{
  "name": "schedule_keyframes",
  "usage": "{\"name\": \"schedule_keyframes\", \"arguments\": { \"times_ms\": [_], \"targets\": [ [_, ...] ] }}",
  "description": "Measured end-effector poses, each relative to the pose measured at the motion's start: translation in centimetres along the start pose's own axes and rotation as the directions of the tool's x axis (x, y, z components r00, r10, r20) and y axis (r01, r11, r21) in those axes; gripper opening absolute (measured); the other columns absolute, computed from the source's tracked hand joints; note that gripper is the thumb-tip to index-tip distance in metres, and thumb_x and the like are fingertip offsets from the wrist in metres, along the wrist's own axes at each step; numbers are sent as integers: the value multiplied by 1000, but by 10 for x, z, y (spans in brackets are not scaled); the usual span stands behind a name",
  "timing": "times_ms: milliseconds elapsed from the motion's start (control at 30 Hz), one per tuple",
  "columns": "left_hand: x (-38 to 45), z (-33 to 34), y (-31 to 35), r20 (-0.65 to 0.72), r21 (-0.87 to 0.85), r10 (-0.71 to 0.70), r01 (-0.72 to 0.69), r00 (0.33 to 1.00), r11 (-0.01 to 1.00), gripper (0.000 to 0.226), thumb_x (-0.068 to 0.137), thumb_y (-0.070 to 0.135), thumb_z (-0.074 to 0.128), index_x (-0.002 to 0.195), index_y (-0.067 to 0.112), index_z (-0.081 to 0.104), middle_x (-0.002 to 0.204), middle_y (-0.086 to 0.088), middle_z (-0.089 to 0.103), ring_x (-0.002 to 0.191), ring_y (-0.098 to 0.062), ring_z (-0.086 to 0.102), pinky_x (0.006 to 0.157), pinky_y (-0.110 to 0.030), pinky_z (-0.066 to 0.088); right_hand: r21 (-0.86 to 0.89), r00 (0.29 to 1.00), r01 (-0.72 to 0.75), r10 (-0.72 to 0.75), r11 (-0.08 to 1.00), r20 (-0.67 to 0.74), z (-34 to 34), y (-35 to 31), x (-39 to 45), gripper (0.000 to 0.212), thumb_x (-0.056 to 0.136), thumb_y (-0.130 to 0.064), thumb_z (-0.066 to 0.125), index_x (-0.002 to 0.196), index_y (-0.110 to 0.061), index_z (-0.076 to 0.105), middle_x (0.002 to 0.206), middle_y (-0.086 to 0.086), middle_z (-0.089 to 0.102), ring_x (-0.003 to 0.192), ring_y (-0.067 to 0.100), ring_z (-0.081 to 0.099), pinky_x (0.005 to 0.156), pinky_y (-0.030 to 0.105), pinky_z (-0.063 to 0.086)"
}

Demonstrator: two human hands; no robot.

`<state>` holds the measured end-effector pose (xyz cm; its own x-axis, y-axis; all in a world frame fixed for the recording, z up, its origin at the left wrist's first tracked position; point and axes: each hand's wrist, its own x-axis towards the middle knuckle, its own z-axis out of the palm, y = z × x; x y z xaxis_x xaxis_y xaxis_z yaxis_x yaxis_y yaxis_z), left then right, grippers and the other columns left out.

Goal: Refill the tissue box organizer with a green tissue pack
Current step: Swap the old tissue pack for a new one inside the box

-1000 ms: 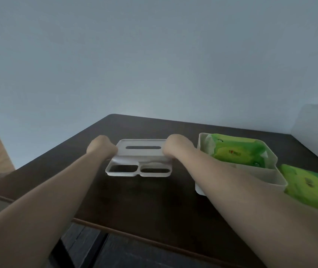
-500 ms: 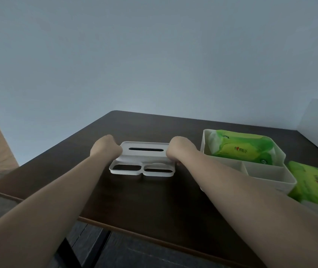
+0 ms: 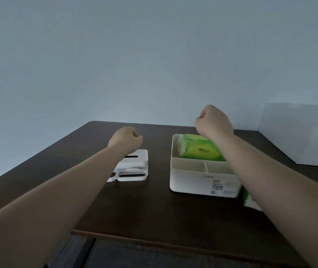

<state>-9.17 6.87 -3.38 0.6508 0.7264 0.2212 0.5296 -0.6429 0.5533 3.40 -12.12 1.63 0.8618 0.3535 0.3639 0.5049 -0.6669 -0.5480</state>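
The white tissue box organizer (image 3: 191, 180) stands on the dark table with its top off. A green tissue pack (image 3: 197, 149) lies in its rear compartment; the two front compartments hold nothing. The white lid (image 3: 135, 169), with a slot and two cut-outs, lies flat on the table to the organizer's left. My left hand (image 3: 126, 139) hovers above the lid's far edge, fingers curled, holding nothing. My right hand (image 3: 213, 120) is raised over the far side of the organizer, also a fist with nothing in it. My right forearm crosses the organizer's right side.
A second green tissue pack (image 3: 248, 200) peeks out beneath my right forearm, right of the organizer. A pale box or panel (image 3: 299, 134) stands at the table's far right. The table's (image 3: 154, 209) near edge runs across the bottom, with dark floor below.
Both hands have let go of the lid, which now rests on the table. My right hand has risen and moved right over the organizer; my left has lifted slightly. The camera has shifted.
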Motion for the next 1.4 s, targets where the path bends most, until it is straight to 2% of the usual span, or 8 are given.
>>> {"name": "schedule_keyframes", "arguments": {
  "times_ms": [233, 367, 500, 700, 833, 1000, 1167, 1400],
  "targets": [
    [-10, 29, 85, 124, -54, 76, -70, 989, 996, 41, 87, 50, 51, 70, 13, 58, 67, 1, 54, 74, -22, 56, 64, -27, 43, -175, 921, -374, 387, 911, 47, -35, 97, -6, 50, 88, -27, 46, 136, -15, 37, 142, 15, 42, 132, 36, 36, 103, 53, 34],
    [-10, 42, 106, 199, 99, 78, -99, 977, 990, 57, 83, 67, 44, 73, 12, 56, 69, 2, 53, 76, -21, 56, 68, -29, 42, -370, 873, -366, 453, 854, 182, -40, 123, -16, 69, 83, -55, 50, 141, -21, 34, 145, 16, 37, 132, 37, 36, 104, 55, 37],
    [-10, 54, 116, 255, 175, 52, -99, 966, 980, 67, 78, 74, 40, 83, 11, 62, 81, 0, 60, 83, -22, 59, 73, -32, 46, -506, 827, -277, 471, 817, 307, -39, 144, -18, 106, 52, -84, 51, 140, -26, 37, 142, 14, 43, 128, 38, 43, 102, 54, 41],
    [-8, 60, 123, 282, 142, 19, -61, 959, 988, 14, 74, 24, 49, 64, 14, 47, 68, 1, 47, 59, -17, 42, 54, -25, 32, -504, 787, -249, 476, 827, 393, -44, 156, -17, 102, 72, -73, 55, 152, -20, 19, 151, 14, 35, 136, 34, 38, 106, 45, 39],
    [-4, 62, 128, 224, 9, 63, -66, 972, 998, 5, 75, 11, 48, 71, 11, 50, 72, -3, 47, 66, -23, 42, 57, -26, 32, -435, 790, -317, 489, 843, 370, -36, 162, -15, 96, 70, -66, 58, 149, -29, 18, 150, 18, 22, 130, 41, 41, 101, 48, 43],
    [12, 48, 145, 30, -296, 84, -72, 996, 952, 10, 85, 15, 51, 85, 10, 60, 82, -6, 55, 80, -26, 49, 69, -30, 40, -357, 854, -331, 438, 874, 280, -38, 170, -4, 91, 62, -62, 64, 138, -28, 28, 136, 20, 39, 122, 41, 46, 99, 51, 45],
    [46, 37, 142, -173, -460, -18, -65, 985, 885, 11, 91, 18, 46, 88, 11, 55, 73, -3, 51, 77, -28, 48, 55, -27, 35, -201, 952, -254, 282, 946, 122, -55, 159, 15, 80, 65, -54, 66, 133, -23, 36, 128, 18, 49, 114, 39, 52, 95, 47, 48],
    [92, 57, 106, -152, -384, -105, 39, 983, 922, 15, 92, 21, 49, 95, 10, 60, 79, -7, 55, 79, -30, 52, 73, -37, 47, -17, 988, 120, -121, 993, -96, -82, 109, 43, 77, 67, -36, 74, 136, -27, 41, 138, 12, 40, 125, 36, 45, 104, 44, 41]
  ]
}}
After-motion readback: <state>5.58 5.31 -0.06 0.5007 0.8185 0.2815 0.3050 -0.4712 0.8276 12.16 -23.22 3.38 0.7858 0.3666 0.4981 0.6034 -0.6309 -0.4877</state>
